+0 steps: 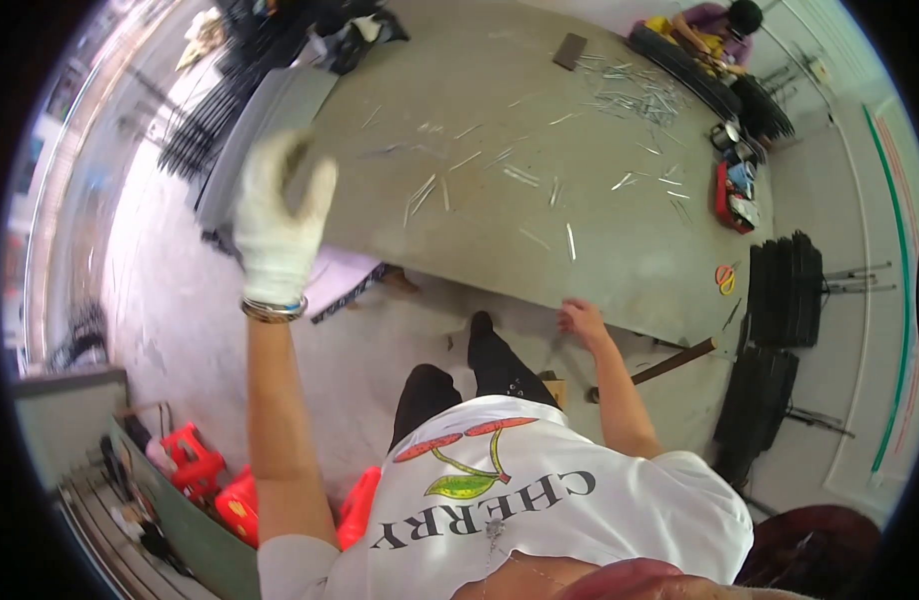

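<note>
My left hand [280,220], in a white work glove, is raised beside the table's left edge. Its thumb and fingers are spread apart with nothing between them, and the fingertips are smeared by motion. At the near edge of the grey table [380,215] is my right hand [582,320], bare, its fingers loosely bent and apart, with nothing seen in them. Thin silvery metal strips [522,176] lie scattered over the tabletop. One bright strip [571,242] lies closest to my right hand.
A denser pile of strips [640,95] lies toward the far right, near a person [715,40] at work. Scissors [726,280] and a red tray [725,200] sit at the right edge. Black stacked parts [785,290] stand beyond. Red plastic stools [192,462] are low at left.
</note>
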Demonstrator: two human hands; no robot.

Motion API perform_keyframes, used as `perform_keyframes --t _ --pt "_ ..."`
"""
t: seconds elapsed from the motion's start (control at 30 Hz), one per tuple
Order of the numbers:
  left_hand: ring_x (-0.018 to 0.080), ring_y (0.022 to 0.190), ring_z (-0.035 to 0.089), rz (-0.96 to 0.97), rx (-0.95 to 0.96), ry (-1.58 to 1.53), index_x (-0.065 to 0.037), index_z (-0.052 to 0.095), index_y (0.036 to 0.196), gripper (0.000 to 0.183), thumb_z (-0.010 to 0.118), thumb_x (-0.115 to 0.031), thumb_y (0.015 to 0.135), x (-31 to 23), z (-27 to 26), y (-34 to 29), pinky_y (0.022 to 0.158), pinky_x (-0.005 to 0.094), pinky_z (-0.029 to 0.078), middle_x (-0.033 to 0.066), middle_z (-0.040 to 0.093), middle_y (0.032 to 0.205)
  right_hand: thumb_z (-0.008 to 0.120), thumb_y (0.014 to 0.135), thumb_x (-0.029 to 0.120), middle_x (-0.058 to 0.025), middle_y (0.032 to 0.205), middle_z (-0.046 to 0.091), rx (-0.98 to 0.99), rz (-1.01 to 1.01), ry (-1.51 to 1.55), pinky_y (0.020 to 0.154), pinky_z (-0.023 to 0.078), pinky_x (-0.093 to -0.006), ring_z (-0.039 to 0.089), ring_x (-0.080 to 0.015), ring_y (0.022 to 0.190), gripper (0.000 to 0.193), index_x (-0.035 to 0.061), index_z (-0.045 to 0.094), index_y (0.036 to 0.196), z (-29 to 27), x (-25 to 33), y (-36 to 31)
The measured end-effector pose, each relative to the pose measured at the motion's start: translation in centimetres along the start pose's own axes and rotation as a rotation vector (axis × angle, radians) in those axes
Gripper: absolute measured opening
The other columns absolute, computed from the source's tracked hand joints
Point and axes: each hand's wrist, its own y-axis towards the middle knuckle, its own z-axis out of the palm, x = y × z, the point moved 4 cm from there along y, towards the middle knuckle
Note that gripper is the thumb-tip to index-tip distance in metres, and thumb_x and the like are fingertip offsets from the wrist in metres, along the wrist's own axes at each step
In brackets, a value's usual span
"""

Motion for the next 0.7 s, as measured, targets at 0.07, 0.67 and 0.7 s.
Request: perform_keyframes --t 0.07,0.67,0.7 --pt "0.0331 0.102 0.053 -0.098 0.163 0.271 -0.005 0.049 0.118 0.045 0.063 -0.027 0.081 7.8 4.5 -1.8 0.086 0.0378 0.045 0.0161 0.052 0.113 0.055 0.083 0.013 -0.0145 0.087 0.062 -0.015 -0.025 -0.003 0.061 0.053 -0.0328 0.062 -0.021 0.068 0.038 -0.0073 0.05 0.114 0.2 4.7 2.6" --pt "0.0396 0.129 0.026 -0.565 1.137 0.533 -0.01 0.017 0.141 0.098 0.07 -0.047 0.068 35.7 39.8 2.3 0.104 0.0419 0.031 0.0268 0.023 0.14 0.056 0.081 0.01 -0.0105 0.075 0.061 -0.199 0.216 -0.049 0.055 0.053 -0.0288 0.061 -0.0173 0.061 0.029 -0.0048 0.058 0.105 1.8 11.9 12.9" --pt "0.0397 0.13 0.025 -0.536 1.185 0.545 -0.011 0.016 0.141 0.098 0.07 -0.046 0.068 35.5 41.7 3.6 0.105 0.0421 0.03 0.0255 0.022 0.141 0.057 0.081 0.01 -0.0108 0.077 0.061 -0.198 0.204 -0.047 0.055 0.053 -0.0291 0.062 -0.0176 0.062 0.03 -0.005 0.057 0.106 1.7 12.9 14.5"
